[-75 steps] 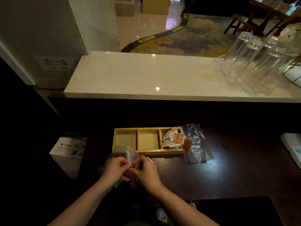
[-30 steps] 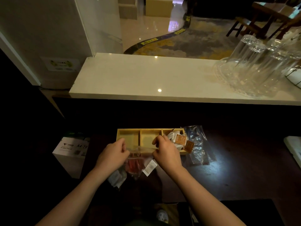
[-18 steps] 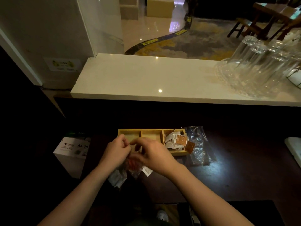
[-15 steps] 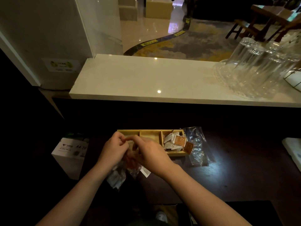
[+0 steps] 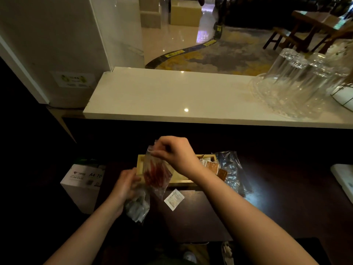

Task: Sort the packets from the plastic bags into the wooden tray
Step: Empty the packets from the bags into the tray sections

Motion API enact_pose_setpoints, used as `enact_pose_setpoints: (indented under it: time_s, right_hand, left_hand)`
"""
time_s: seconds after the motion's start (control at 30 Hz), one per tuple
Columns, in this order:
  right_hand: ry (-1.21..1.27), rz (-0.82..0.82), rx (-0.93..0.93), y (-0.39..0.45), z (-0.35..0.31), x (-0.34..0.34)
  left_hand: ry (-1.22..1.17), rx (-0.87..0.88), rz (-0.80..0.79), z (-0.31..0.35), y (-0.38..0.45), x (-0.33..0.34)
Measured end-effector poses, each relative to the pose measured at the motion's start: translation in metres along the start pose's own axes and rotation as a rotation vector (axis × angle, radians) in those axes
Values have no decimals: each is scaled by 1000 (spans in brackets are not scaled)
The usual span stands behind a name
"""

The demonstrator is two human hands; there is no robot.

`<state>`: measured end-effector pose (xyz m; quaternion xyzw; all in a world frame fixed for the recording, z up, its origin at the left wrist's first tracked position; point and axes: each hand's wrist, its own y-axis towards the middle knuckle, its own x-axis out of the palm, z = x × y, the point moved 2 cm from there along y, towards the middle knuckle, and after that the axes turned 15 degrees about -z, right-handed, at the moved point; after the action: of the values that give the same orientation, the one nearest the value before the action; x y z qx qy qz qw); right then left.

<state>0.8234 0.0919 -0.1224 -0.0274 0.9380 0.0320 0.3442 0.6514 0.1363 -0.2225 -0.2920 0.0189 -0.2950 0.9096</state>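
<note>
Dark worktop (image 5: 277, 207): bag handling in front of the wooden tray (image 5: 140, 163).
Nearest, left hand (image 5: 126, 185) clamps a bag of pale packets (image 5: 137, 206); a loose white packet (image 5: 174, 199) lies beside it. Right hand (image 5: 174, 153) pinches the raised bag of red packets (image 5: 155, 174) over the tray. Empty bag (image 5: 232, 169) crowds the tray's right end; open worktop farther right.

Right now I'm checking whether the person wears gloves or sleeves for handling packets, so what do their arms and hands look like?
Both are bare. The left hand and right hand show no gloves, and no rings, watch or bracelet are visible in this dim light. Both forearms are uncovered down to the picture's bottom edge, with no sleeve in view.
</note>
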Motion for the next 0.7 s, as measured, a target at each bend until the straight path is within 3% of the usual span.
enact_pose_setpoints:
  time_s: [0.1, 0.17, 0.3, 0.4, 0.53, 0.7]
  right_hand:
    - [125, 59, -8, 3, -6, -9]
    - [218, 93, 23, 4, -2, -14]
    - [300, 106, 94, 1, 16, -21]
    - [350, 82, 106, 0, 23, -21]
    - [352, 44, 58, 5, 16, -16]
    - [347, 38, 32, 8, 15, -17]
  left_hand:
    - [-248, -139, -166, -20, 0, 10]
    - [-284, -59, -131, -16, 2, 11]
    - [-52, 79, 14, -2, 5, 0]
    - [-151, 70, 6, 4, 7, -3]
    - [-289, -2, -135, 4, 10, 4]
    - [-246, 41, -46, 4, 13, 14]
